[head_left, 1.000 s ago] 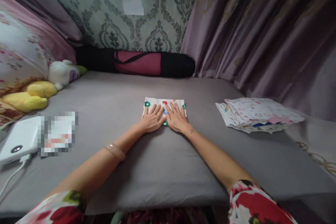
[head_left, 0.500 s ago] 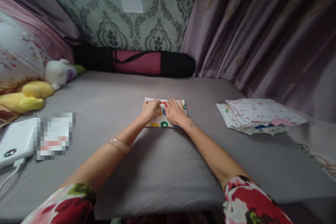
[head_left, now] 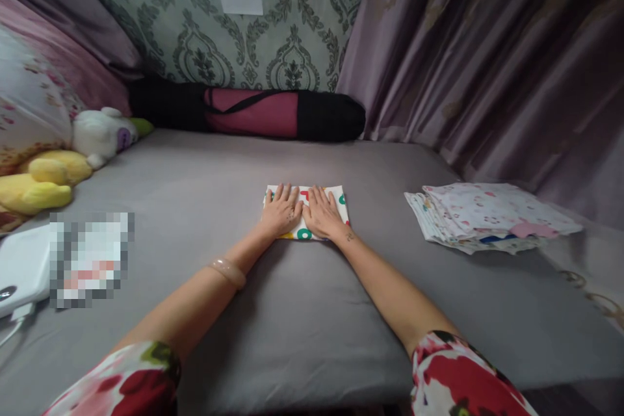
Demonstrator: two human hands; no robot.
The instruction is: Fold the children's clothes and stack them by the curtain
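While the folded cloth point(head_left: 306, 211) lay mid-bed point(head_left: 195, 195), left hand point(head_left: 281, 212) and right hand point(head_left: 322, 214) pressed it, palms open and flat; even outward strokes would best sharpen its creases.

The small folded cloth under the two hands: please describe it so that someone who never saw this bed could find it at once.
On the grey bed, look at the middle, in front of the long black and pink bag by the wall. The folded cloth lies flat there under the left hand and right hand. Unlike the pale stack of cloths to the right, it is single, white, with bright coloured shapes.
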